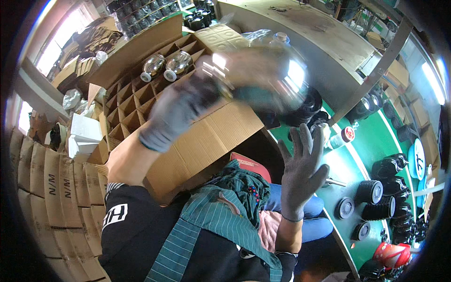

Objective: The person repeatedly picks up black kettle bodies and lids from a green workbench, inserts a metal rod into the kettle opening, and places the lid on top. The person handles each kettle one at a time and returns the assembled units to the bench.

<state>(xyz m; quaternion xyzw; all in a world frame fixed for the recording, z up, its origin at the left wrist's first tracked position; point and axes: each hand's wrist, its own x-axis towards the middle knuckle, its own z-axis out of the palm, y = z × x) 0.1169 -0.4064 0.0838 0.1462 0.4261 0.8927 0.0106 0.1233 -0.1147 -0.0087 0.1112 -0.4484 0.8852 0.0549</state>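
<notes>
My left hand (pixel 181 105), in a grey glove, is closed around the neck end of a large shiny glass vessel (pixel 263 77), smeared by motion. The vessel is held over the open flap side of a cardboard box (pixel 211 131). Inside that box, brown dividers form a grid of cells. Two clear, shiny round glass vessels (pixel 178 65) with white round ends lie on the dividers near the far side. My right hand (pixel 303 171), also gloved in grey, is raised in front of the green table with fingers spread, holding nothing.
On the green table (pixel 347 188) to the right are stacked black round lids (pixel 371 191), a jar with a red cap (pixel 347 134) and a red-wrapped bundle (pixel 392 255). Flattened cartons (pixel 61 202) stand at left. A metal post (pixel 376 70) rises at far right.
</notes>
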